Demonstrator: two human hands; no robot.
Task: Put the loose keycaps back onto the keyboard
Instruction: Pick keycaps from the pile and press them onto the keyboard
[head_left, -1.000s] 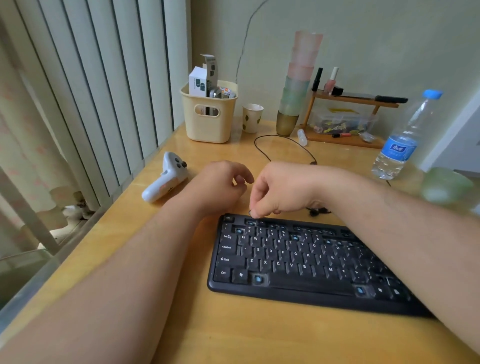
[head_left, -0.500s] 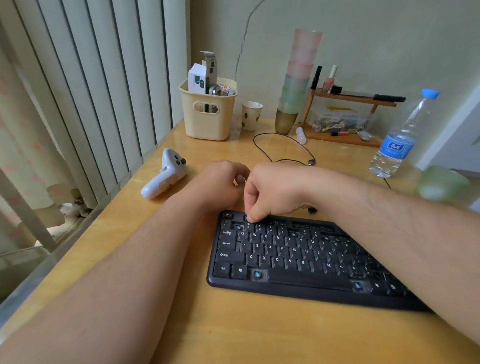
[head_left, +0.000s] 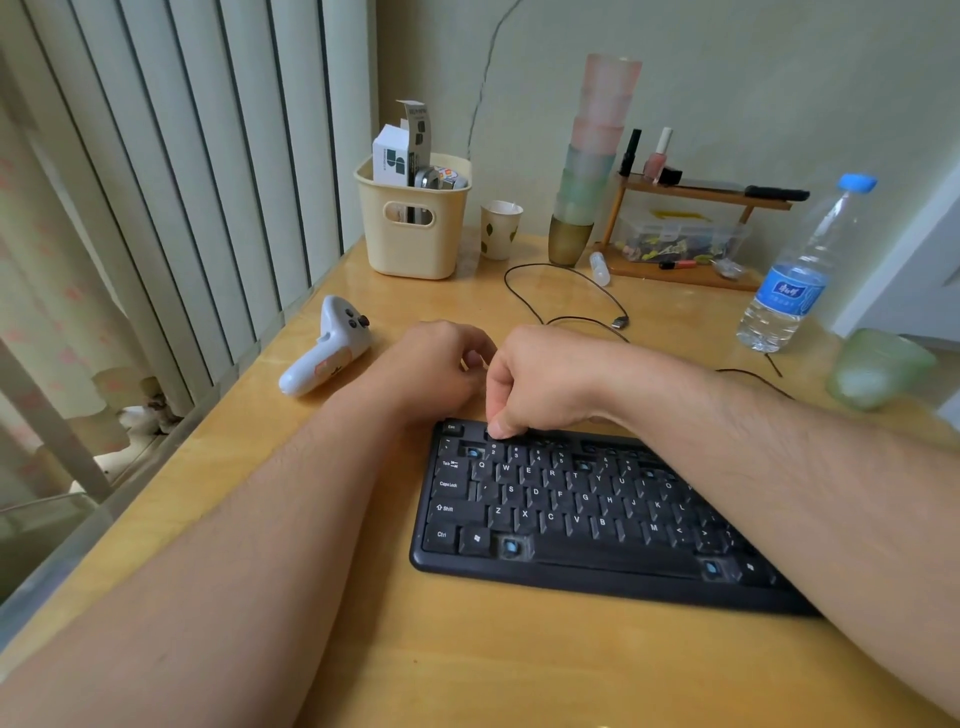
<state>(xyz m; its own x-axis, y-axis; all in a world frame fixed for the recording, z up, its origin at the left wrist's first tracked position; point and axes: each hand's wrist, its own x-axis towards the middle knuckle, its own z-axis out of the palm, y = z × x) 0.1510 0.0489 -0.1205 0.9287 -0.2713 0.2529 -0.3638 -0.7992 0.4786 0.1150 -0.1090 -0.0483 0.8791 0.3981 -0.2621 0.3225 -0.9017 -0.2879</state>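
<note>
Misalignment as the main risk: right hand (head_left: 540, 379) clenched, thumb tip pressing on the top row of the black keyboard (head_left: 597, 525) just right of Esc, any keycap beneath hidden, so easily seated crooked or jammed by an off-centre push. Left hand (head_left: 431, 369) curled just behind the keyboard's far left corner, close against the right; cannot tell whether holding spare keycaps, but if so, liable to spill them across the wooden desk (head_left: 519, 665) on loosening. Several blue stems (head_left: 511, 546) bare, easy to fit with wrong caps.
</note>
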